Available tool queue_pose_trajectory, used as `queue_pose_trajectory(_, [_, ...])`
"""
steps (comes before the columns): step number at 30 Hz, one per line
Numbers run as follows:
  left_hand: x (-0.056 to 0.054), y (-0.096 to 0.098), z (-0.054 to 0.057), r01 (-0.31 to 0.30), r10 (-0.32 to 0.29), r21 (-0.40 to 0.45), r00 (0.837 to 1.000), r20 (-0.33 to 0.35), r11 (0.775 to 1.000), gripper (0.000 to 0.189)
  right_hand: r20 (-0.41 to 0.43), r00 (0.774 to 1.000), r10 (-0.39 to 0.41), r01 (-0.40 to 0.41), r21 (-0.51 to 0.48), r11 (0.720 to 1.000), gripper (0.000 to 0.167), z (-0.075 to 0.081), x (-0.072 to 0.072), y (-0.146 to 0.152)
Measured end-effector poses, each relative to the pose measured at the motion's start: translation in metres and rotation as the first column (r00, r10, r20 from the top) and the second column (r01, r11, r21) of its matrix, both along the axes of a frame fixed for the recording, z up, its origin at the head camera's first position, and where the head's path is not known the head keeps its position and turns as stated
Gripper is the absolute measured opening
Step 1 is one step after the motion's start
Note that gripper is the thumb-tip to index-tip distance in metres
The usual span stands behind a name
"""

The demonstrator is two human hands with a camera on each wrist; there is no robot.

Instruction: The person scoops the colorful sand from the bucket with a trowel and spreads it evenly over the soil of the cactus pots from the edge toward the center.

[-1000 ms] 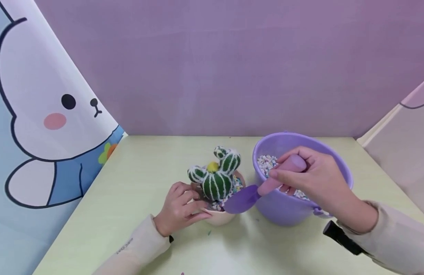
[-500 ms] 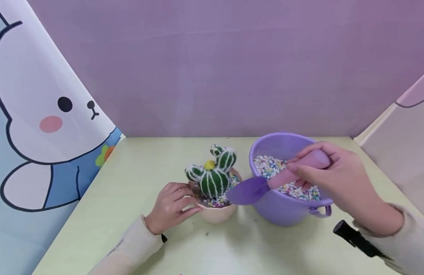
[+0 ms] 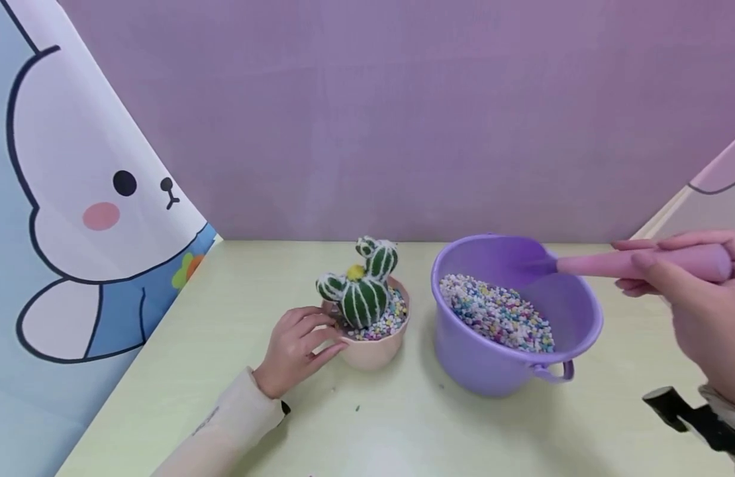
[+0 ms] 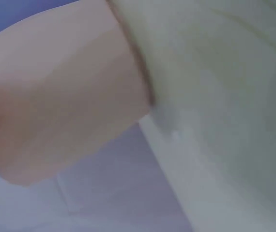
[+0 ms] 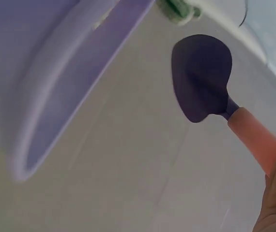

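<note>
A small pale pink flower pot (image 3: 372, 356) stands left of the bucket, with a green-and-white toy cactus (image 3: 364, 303) upright among coloured pebbles. My left hand (image 3: 298, 344) holds the pot's left side, fingers over the rim and thumb along its front. In the left wrist view the pot (image 4: 65, 92) looms large and blurred. My right hand (image 3: 707, 291) grips the pink handle of a toy shovel, whose purple blade (image 3: 525, 262) overlaps the back of the bucket. The right wrist view shows that blade (image 5: 201, 72) bare, apart from the bucket's rim.
A purple bucket (image 3: 481, 368) stands right of the pot, part-filled with coloured pebbles (image 3: 498, 315), its small side handle facing front right. Tiny crumbs dot the pale table (image 3: 367, 437). A plain purple backdrop (image 3: 355, 119) rises behind, and a cartoon cloth hangs at left.
My right hand has carried the shovel away from the pot, right and up over the bucket, uncovering the pebbles. The left hand stays at the pot, which sits slightly further left and back in view.
</note>
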State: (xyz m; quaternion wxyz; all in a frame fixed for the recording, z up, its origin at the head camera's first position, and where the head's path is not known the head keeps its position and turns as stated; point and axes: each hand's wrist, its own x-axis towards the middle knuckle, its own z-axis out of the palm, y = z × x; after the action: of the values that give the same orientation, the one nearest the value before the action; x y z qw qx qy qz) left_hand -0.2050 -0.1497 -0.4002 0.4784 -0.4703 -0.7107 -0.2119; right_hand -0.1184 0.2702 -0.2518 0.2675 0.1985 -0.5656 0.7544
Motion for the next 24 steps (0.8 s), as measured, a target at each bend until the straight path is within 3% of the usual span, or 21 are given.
queue_pose_trajectory(2, [0.002,0.002,0.004,0.021,-0.021,0.012,0.999,-0.043,1.000,0.030,-0.070,0.997,0.035,-0.045,-0.151,0.988,0.027,-0.007,-0.004,0.009])
queue_pose_trajectory(7, [0.009,0.017,0.018,0.072,-0.070,0.009,0.986,-0.154,0.997,0.024,-0.052,0.998,0.025,-0.033,-0.162,0.986,0.031,-0.016,-0.005,0.023])
queue_pose_trajectory(12, [0.014,0.037,0.029,0.119,-0.121,-0.024,0.972,-0.203,0.993,0.023,-0.005,0.997,-0.078,0.077,-0.099,0.992,0.030,-0.022,-0.003,0.031])
queue_pose_trajectory(18, [0.016,0.063,0.038,0.150,-0.151,-0.021,0.964,-0.218,0.988,0.026,0.069,0.966,-0.249,0.248,0.027,0.968,0.025,-0.027,-0.003,0.036])
queue_pose_trajectory(24, [0.018,0.085,0.042,0.137,-0.143,-0.046,0.968,-0.204,0.990,0.031,0.084,0.953,-0.291,0.279,0.127,0.952,0.020,-0.036,-0.006,0.036])
